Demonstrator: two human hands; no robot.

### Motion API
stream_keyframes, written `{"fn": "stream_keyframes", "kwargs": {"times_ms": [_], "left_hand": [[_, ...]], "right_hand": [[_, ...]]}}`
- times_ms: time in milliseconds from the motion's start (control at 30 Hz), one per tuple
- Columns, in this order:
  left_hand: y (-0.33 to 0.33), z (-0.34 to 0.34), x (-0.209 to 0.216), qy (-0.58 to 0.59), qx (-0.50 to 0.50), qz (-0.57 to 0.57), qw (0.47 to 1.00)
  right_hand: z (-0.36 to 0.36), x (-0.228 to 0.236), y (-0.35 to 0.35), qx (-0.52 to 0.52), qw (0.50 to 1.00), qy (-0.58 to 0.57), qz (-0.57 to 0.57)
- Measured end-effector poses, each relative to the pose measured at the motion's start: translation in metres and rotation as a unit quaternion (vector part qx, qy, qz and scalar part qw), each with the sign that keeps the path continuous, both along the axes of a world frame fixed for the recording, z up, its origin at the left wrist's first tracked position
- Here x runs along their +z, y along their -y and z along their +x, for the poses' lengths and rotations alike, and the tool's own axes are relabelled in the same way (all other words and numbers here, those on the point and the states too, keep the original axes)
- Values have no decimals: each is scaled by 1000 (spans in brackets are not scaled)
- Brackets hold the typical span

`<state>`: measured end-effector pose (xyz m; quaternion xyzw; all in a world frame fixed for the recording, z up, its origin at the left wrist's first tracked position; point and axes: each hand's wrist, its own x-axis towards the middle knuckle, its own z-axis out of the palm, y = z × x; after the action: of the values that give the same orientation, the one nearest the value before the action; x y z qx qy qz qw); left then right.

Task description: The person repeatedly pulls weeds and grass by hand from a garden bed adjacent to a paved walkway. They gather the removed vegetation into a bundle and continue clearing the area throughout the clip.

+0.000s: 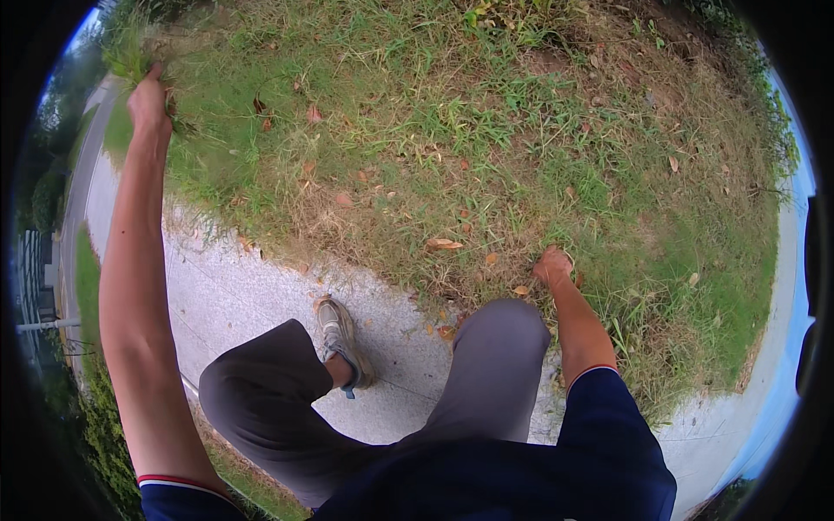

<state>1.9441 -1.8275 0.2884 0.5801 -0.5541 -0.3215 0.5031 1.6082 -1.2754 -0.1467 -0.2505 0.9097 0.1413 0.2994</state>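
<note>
My left arm stretches out to the far left. My left hand [149, 102] is closed around a bunch of green grass [129, 59], whose blades stick out beyond the fingers and below the wrist. Low on the right, beside my knee, my right hand [552, 265] is down at the edge of the grassy bank [486, 191]. Its fingers are curled into the grass, and what they hold, if anything, is hidden. Around it lie dry stalks and a fallen yellow leaf [521, 290].
I crouch on a pale paved path [252, 286], with one shoe [339, 334] planted on it near the grass edge. Brown leaves such as a long curled leaf [444, 244] lie scattered over the bank. A road [82, 169] runs along the far left.
</note>
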Motion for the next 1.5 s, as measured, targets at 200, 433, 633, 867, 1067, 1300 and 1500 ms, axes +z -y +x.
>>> {"fn": "stream_keyframes", "kwargs": {"times_ms": [200,433,633,867,1067,1300,1500], "left_hand": [[45,144,-38,-77,134,-30,988],[9,331,-132,-101,304,70,945],[-5,387,-217,-60,244,137,958],[8,383,-246,-110,163,135,971],[-16,315,-212,-138,155,155,966],[-29,256,-228,-148,196,145,958],[-11,273,-242,-115,177,176,962]], "right_hand": [[25,31,-7,-143,941,-60,-301],[81,83,115,308,883,-29,-352],[113,25,206,201,878,44,-432],[117,-20,201,-52,887,134,-438],[131,-19,56,-129,928,59,-345],[56,3,-200,-225,948,-68,-216],[63,72,15,-75,939,14,-335]]}}
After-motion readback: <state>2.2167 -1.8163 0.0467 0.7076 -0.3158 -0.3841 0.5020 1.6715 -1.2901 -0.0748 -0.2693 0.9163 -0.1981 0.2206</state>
